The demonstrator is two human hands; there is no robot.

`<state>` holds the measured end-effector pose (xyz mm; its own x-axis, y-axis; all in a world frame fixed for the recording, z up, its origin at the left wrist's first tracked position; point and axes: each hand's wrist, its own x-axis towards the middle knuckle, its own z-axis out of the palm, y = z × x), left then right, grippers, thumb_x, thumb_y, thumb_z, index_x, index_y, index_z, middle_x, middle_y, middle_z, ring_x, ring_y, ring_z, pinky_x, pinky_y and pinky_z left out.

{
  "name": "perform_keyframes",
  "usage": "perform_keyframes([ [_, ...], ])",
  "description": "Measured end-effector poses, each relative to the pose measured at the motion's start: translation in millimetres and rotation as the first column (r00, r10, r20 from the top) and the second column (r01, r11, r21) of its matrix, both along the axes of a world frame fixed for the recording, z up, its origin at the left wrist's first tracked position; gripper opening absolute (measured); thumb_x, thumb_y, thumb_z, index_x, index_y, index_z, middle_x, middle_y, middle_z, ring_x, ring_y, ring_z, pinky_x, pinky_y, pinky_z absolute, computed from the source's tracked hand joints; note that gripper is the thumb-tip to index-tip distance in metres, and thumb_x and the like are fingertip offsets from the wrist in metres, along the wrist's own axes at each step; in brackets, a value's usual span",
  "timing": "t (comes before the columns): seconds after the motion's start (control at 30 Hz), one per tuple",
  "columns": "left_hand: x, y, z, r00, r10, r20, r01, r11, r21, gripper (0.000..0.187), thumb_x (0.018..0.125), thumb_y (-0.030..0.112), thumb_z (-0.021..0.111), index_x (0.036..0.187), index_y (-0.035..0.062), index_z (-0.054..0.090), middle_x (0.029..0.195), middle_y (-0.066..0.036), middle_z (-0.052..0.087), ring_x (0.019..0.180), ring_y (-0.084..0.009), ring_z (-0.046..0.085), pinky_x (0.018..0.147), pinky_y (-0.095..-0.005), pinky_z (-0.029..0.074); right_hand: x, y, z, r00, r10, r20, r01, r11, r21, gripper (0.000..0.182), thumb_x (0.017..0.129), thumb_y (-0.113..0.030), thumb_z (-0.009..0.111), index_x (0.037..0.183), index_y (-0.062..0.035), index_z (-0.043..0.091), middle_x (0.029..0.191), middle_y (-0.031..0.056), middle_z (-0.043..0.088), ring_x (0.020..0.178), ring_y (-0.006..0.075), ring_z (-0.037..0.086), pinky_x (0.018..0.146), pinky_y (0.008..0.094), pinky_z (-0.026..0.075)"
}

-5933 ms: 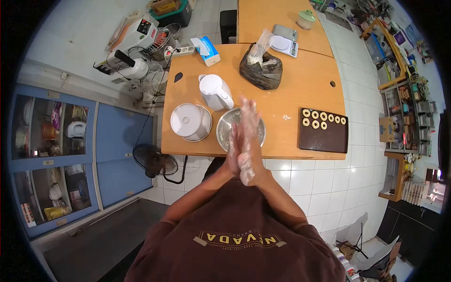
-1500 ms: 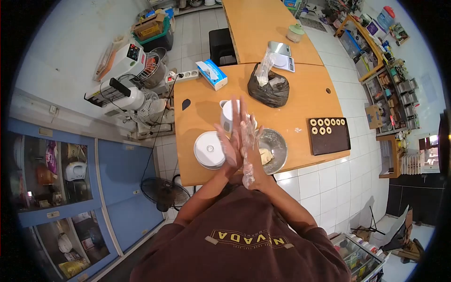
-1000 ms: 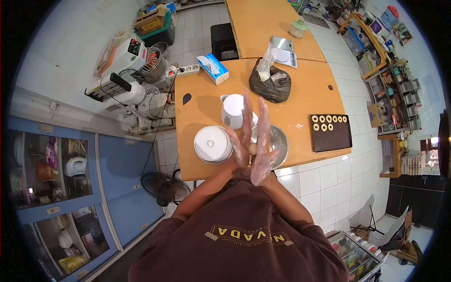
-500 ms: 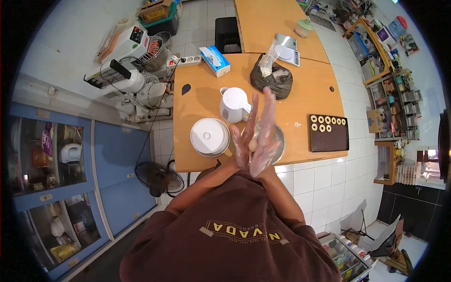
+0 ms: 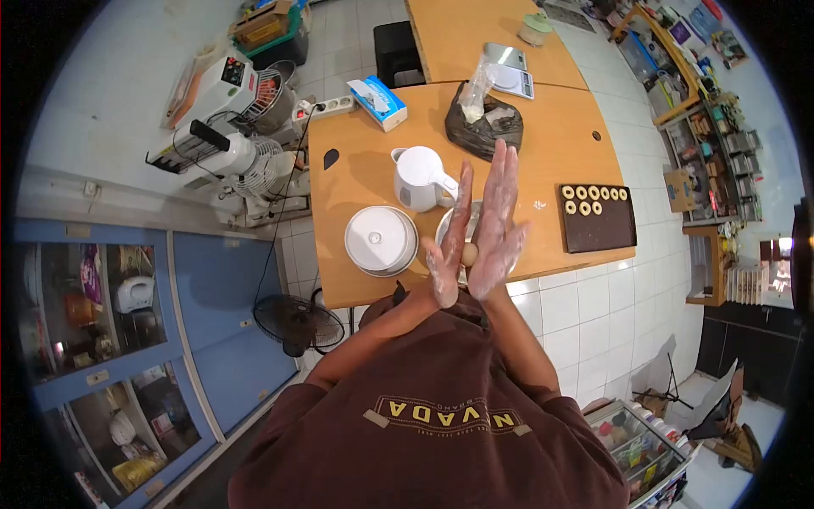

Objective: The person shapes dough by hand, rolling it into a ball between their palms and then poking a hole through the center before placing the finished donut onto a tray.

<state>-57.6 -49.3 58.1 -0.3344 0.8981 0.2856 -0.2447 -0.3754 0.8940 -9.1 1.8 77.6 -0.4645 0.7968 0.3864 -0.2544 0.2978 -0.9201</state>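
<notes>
A small round dough ball (image 5: 469,254) is held between my two flat palms. My left hand (image 5: 448,259), dusted with white flour, presses on it from the left with its fingers stretched out. From the right, my right hand (image 5: 496,242) bears against the ball, fingers long and straight and whitened with flour. Beneath the hands sits a metal bowl (image 5: 443,225), mostly hidden; its contents cannot be made out. Left of the hands are a white kettle (image 5: 418,176) and a white lidded container (image 5: 377,237). Ring-shaped dough pieces (image 5: 585,193) lie in rows on a dark baking tray (image 5: 600,233).
Farther back on the wooden table (image 5: 551,153) are a black plastic bag (image 5: 483,134), a kitchen scale (image 5: 510,78) and a blue tissue box (image 5: 379,103). A power strip (image 5: 326,108) lies at the table's left corner. A black fan (image 5: 297,325) stands by the blue cabinet (image 5: 222,305).
The palms have shifted against each other around the dough ball, which stays between them. My view has turned slightly, so the table items appear moved.
</notes>
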Motion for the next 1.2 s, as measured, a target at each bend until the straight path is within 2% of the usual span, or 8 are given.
perform_keyframes([
  [0.23, -26, 12, 20, 0.991, 0.103, 0.083, -0.098, 0.993, -0.065, 0.125, 0.083, 0.095, -0.001, 0.166, 0.0022, 0.004, 0.175, -0.011, 0.001, 0.161, -0.0254, -0.001, 0.128, -0.0423, -0.002, 7, -25, -12, 0.983, 0.023, 0.184, -0.056, 0.982, 0.182, 0.097, 0.099, -0.069, 0.025, 0.165, -0.0003, 0.007, 0.173, 0.0213, 0.006, 0.161, 0.0370, 0.002, 0.126, 0.0524, -0.004],
  [0.27, -28, 12, -6, 0.991, 0.062, 0.122, -0.058, 0.997, -0.042, 0.109, 0.093, 0.084, -0.005, 0.167, 0.0049, 0.003, 0.175, -0.012, -0.001, 0.161, -0.0285, -0.006, 0.127, -0.0439, -0.006, 9, -28, -9, 0.982, 0.031, 0.185, -0.073, 0.972, 0.225, 0.097, 0.099, -0.068, 0.028, 0.165, -0.0001, 0.008, 0.173, 0.0219, 0.007, 0.160, 0.0377, 0.002, 0.126, 0.0531, -0.005],
  [0.4, -3, 1, -25, 0.997, -0.079, 0.000, 0.079, 0.996, 0.036, 0.112, 0.091, 0.086, -0.003, 0.167, 0.0036, 0.003, 0.175, -0.011, -0.003, 0.161, -0.0277, -0.006, 0.127, -0.0432, -0.005, 11, -13, 12, 0.981, -0.059, 0.187, -0.003, 0.948, 0.317, 0.095, 0.100, -0.062, 0.040, 0.165, 0.0011, 0.010, 0.172, 0.0242, 0.007, 0.160, 0.0402, 0.002, 0.125, 0.0561, -0.007],
  [0.63, -23, 3, 29, 0.971, -0.006, 0.237, -0.011, 0.997, 0.070, 0.121, 0.085, 0.095, 0.007, 0.167, 0.0061, 0.000, 0.176, -0.005, -0.004, 0.161, -0.0273, -0.001, 0.129, -0.0436, 0.001, 16, -13, -9, 0.965, -0.007, 0.261, -0.084, 0.938, 0.336, 0.099, 0.099, -0.077, 0.012, 0.166, -0.0045, 0.013, 0.173, 0.0242, 0.005, 0.160, 0.0424, 0.000, 0.117, 0.0643, -0.019],
  [0.8, -3, -3, 1, 0.970, -0.073, 0.234, 0.065, 0.997, 0.043, 0.119, 0.086, 0.094, 0.009, 0.167, 0.0076, -0.001, 0.176, -0.004, -0.005, 0.161, -0.0250, -0.003, 0.129, -0.0441, 0.001, -6, -11, -10, 0.996, -0.051, 0.075, 0.009, 0.877, 0.480, 0.097, 0.099, -0.075, 0.014, 0.166, -0.0051, 0.015, 0.172, 0.0245, 0.010, 0.159, 0.0449, 0.000, 0.118, 0.0653, -0.016],
  [1.0, -19, -6, 37, 0.922, -0.042, 0.384, -0.004, 0.993, 0.118, 0.118, 0.086, 0.094, 0.012, 0.167, 0.0093, -0.002, 0.176, -0.006, -0.004, 0.161, -0.0238, -0.003, 0.129, -0.0442, -0.001, 11, -9, -11, 0.942, -0.067, 0.329, -0.073, 0.916, 0.395, 0.098, 0.099, -0.076, 0.010, 0.166, -0.0045, 0.014, 0.172, 0.0228, 0.010, 0.159, 0.0447, 0.000, 0.116, 0.0702, -0.015],
  [1.13, -15, -9, 3, 0.945, -0.030, 0.327, 0.020, 0.999, 0.032, 0.117, 0.086, 0.094, 0.008, 0.167, 0.0101, -0.001, 0.176, -0.005, -0.004, 0.161, -0.0245, -0.004, 0.129, -0.0435, -0.003, 8, -32, -7, 0.940, 0.067, 0.336, -0.207, 0.891, 0.403, 0.098, 0.099, -0.076, 0.015, 0.166, -0.0031, 0.016, 0.172, 0.0234, 0.010, 0.160, 0.0443, 0.000, 0.116, 0.0707, -0.015],
  [1.2, -11, -9, -7, 0.957, -0.062, 0.284, 0.067, 0.998, -0.007, 0.116, 0.086, 0.093, 0.005, 0.168, 0.0106, -0.001, 0.176, -0.003, -0.004, 0.161, -0.0248, -0.005, 0.128, -0.0431, -0.004, -5, -20, 0, 0.968, -0.058, 0.244, -0.065, 0.883, 0.464, 0.099, 0.099, -0.076, 0.017, 0.165, -0.0033, 0.017, 0.172, 0.0226, 0.011, 0.160, 0.0440, 0.001, 0.116, 0.0703, -0.015],
])
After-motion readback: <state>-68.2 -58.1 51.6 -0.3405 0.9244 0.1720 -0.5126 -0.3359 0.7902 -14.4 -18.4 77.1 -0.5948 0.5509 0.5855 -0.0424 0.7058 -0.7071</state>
